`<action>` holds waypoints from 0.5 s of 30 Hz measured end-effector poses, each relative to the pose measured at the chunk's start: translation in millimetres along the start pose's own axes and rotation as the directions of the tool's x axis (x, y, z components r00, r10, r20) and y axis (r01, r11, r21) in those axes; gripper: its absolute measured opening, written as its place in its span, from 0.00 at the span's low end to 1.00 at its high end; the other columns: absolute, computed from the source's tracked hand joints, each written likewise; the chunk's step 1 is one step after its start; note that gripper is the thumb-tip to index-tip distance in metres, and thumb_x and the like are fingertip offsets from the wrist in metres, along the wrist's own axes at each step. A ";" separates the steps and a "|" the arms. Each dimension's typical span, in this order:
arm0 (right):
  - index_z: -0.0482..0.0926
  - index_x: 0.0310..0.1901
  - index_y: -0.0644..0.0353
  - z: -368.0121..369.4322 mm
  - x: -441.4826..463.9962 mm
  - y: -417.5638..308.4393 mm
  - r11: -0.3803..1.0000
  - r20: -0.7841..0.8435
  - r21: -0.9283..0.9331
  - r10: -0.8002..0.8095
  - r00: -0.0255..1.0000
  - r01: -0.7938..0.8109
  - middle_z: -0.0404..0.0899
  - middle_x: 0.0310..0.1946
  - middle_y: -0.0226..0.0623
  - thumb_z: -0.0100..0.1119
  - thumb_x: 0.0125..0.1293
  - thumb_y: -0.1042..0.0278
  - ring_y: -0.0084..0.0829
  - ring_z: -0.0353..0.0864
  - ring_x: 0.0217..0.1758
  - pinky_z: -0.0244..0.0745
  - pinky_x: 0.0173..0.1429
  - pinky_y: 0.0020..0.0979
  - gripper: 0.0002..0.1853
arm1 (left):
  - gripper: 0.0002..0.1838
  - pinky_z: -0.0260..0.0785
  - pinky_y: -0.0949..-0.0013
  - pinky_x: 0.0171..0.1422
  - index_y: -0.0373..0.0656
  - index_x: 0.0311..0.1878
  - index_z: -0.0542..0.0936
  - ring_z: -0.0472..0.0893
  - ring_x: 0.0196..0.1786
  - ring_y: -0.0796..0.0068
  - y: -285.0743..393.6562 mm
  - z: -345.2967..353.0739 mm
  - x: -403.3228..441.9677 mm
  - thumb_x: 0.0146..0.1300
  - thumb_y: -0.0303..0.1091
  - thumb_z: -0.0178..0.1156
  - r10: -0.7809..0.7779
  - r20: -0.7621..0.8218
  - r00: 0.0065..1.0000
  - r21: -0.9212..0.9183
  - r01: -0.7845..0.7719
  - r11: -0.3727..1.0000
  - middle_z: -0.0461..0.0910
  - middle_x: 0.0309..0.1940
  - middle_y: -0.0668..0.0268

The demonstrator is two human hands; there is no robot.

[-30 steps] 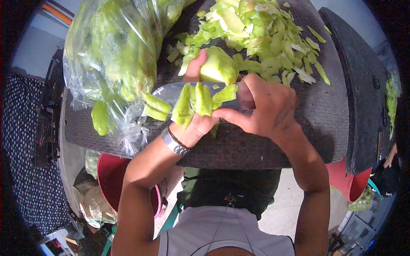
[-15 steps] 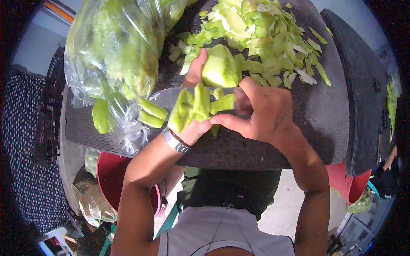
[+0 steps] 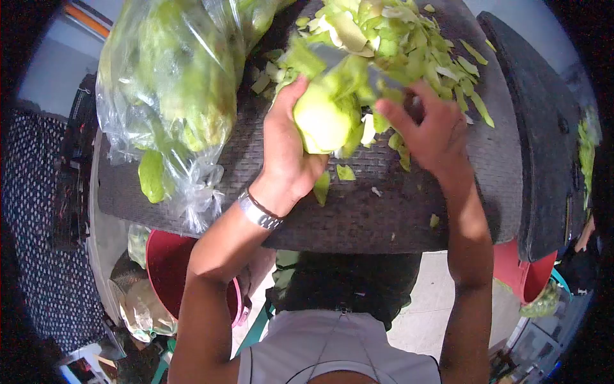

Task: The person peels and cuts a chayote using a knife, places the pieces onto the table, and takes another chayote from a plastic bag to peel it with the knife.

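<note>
The left hand [image 3: 286, 150] has its grip wrapped around a pale green fruit [image 3: 325, 120], thumb up along one side, holding it above the worktop [image 3: 358, 217] near the middle. The right hand [image 3: 438, 131] has its grip closed on a knife [image 3: 378, 82]; the handle is mostly hidden in the fingers. The blade reaches across behind the fruit, with green strips [image 3: 348, 77] against it—blurred, so whether it touches the fruit I cannot tell. Beyond the knife lies a heap of peelings [image 3: 409, 38]. A few scraps [image 3: 345, 173] lie nearer the person, between the two forearms. On the left, a clear plastic bag [image 3: 173, 77] bulges with green produce—one green piece [image 3: 152, 176] sits low by its gathered end.
</note>
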State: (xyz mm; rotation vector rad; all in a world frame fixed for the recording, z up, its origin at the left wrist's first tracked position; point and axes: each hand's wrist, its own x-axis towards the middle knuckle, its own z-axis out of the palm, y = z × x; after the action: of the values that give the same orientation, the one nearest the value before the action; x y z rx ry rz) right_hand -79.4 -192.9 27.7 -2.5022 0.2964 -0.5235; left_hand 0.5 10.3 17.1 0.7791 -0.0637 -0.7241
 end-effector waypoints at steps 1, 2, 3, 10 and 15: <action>0.82 0.36 0.59 -2.7 0.1 2.4 0.999 0.000 0.039 0.024 1.000 -0.024 0.81 0.20 0.38 0.72 0.59 0.31 0.43 0.84 0.24 0.77 0.32 0.43 0.32 | 0.28 0.80 0.55 0.62 0.41 0.67 0.74 0.86 0.57 0.66 2.7 0.6 -0.1 0.80 0.55 0.48 -0.049 0.060 0.997 0.041 0.047 0.998 0.84 0.56 0.61; 0.83 0.40 0.59 -4.9 0.5 3.8 0.996 0.004 0.077 0.045 0.999 -0.045 0.81 0.20 0.37 0.74 0.60 0.34 0.38 0.83 0.23 0.76 0.32 0.38 0.30 | 0.28 0.80 0.55 0.60 0.42 0.66 0.75 0.86 0.55 0.66 0.9 3.1 0.2 0.79 0.56 0.49 -0.041 0.054 0.998 0.048 0.039 0.998 0.85 0.55 0.61; 0.83 0.44 0.60 -5.7 2.1 3.4 0.991 0.010 0.118 0.059 0.998 -0.060 0.80 0.20 0.36 0.75 0.60 0.38 0.32 0.81 0.22 0.74 0.32 0.34 0.29 | 0.28 0.81 0.55 0.59 0.42 0.65 0.76 0.87 0.53 0.65 -1.4 5.8 0.2 0.79 0.56 0.51 -0.028 0.045 0.999 0.055 0.026 0.998 0.85 0.54 0.61; 0.73 0.34 0.56 23.3 -30.5 -28.8 0.925 0.041 0.118 -0.367 0.929 0.360 0.81 0.18 0.30 0.82 0.52 0.40 0.33 0.84 0.20 0.79 0.27 0.34 0.31 | 0.31 0.82 0.61 0.55 0.40 0.59 0.79 0.88 0.46 0.64 -6.3 0.8 2.8 0.73 0.61 0.58 -0.143 0.092 0.985 -0.140 0.155 0.978 0.87 0.48 0.59; 0.74 0.34 0.55 21.7 -28.4 -25.1 0.925 0.033 0.090 -0.374 0.927 0.370 0.81 0.19 0.31 0.82 0.52 0.40 0.34 0.85 0.20 0.78 0.27 0.34 0.30 | 0.32 0.81 0.61 0.56 0.40 0.60 0.78 0.88 0.48 0.63 -5.5 9.9 -4.0 0.73 0.61 0.56 -0.077 0.087 0.993 -0.090 0.085 0.992 0.87 0.47 0.59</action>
State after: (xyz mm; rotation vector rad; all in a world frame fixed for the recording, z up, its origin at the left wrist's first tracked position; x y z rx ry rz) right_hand -93.2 -152.9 16.7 -2.4938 -0.2245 -0.6067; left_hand -8.8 3.9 21.4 0.6650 -0.0736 -0.8307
